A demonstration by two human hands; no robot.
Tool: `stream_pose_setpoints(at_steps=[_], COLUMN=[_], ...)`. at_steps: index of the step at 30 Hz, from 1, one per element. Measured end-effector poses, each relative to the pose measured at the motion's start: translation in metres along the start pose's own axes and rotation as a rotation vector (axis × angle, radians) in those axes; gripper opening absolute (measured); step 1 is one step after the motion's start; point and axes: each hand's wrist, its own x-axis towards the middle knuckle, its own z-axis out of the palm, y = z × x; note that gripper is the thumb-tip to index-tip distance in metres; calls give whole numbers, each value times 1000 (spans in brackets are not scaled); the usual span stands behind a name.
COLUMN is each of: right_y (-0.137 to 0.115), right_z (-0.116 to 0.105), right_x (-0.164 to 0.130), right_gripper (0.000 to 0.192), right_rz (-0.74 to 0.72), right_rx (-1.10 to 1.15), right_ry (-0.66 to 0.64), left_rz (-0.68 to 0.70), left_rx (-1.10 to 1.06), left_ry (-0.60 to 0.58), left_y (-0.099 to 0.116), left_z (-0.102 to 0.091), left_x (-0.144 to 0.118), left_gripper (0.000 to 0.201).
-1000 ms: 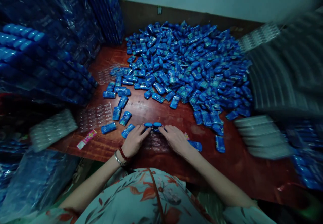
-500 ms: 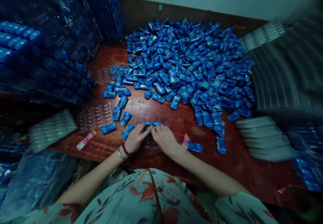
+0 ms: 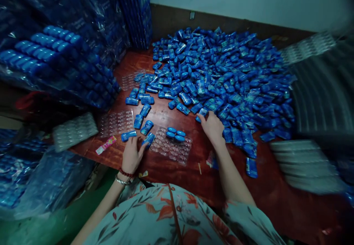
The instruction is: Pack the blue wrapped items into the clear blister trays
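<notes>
Reaching out from the tray (image 3: 177,153), right hand (image 3: 212,127) now at the pile (image 3: 221,68) — grip pinching a packet (image 3: 201,114), left hand (image 3: 132,156) spread.

- Left hand (image 3: 132,156): bare, with a dark red bead bracelet (image 3: 125,172) and a silver bangle (image 3: 121,181) at the wrist.
- Right hand (image 3: 212,127): bare, forearm uncovered.
- Short-sleeved top (image 3: 171,219): pale with red-orange flowers and grey-green leaves.

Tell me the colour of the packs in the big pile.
Blue; the pile of packs shows in the head view.
</notes>
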Motion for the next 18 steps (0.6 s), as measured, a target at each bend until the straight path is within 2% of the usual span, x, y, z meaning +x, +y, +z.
stream_pose_setpoints(at_steps=[3,5,8,11,13,16,18], right_y=[-11,-9,12,41,54,52,41], right_z=[15,24,30,23,12,-3,-4], right_x=[23,20,-8,-50,-77,-105,-114], right_gripper=[53,43,36,40,39,28,22], right_rz=[120,100,32,-52,-151,-305,-390], right_rx=[35,99,321,578,618,578,576], right_ry=[-94,-46,-4,-93,-121,-209,-191], left_rz=[-10,-21,-5,103,188,283,359], left_rx=[52,16,-117,-186,-201,-268,-288], left_ry=[-10,-6,-15,4,-35,-102,-90], left_y=[1,2,3,10,20,38,48], left_z=[11,12,-2,-22,-27,-13,3], left_x=[1,2,-1,-8,-11,-8,-3], left_gripper=[30,23,14,21,27,34,35])
